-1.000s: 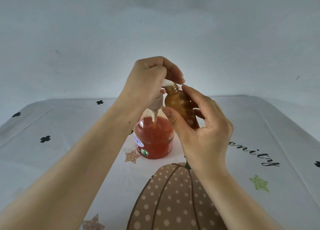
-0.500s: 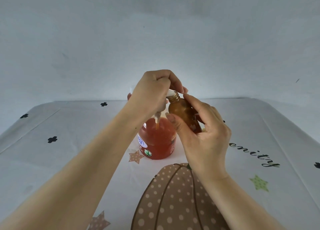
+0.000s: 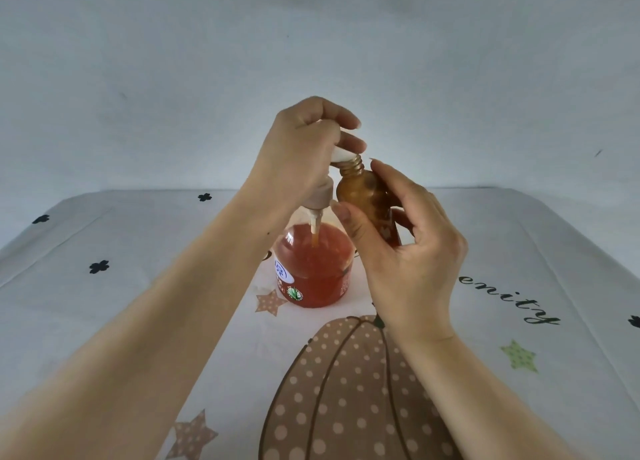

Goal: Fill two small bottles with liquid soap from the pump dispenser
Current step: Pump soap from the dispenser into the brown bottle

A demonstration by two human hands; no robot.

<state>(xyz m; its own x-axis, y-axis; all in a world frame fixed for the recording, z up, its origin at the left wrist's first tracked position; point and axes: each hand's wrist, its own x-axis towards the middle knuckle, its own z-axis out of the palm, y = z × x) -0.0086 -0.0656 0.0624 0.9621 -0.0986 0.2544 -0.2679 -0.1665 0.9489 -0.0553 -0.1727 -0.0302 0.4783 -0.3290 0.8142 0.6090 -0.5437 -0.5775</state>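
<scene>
A clear pump dispenser [image 3: 313, 269] holding red-orange liquid soap stands on the table in the middle of the view. My left hand [image 3: 301, 147] is closed over its white pump head [image 3: 341, 155], whose spout touches the open threaded neck of a small amber bottle [image 3: 363, 196]. My right hand [image 3: 405, 248] holds that bottle tilted, thumb in front and fingers behind. The bottle looks filled with amber liquid. A second small bottle is not in view.
The table [image 3: 519, 251] is covered by a white cloth printed with a dotted brown pumpkin [image 3: 346, 390], stars and dark script lettering. A plain pale wall [image 3: 311, 43] rises directly behind the table's far edge.
Half a second ago the pump head was pressed down low; now my left hand and the pump head have risen again, and my right hand has kept the bottle's neck at the spout.
</scene>
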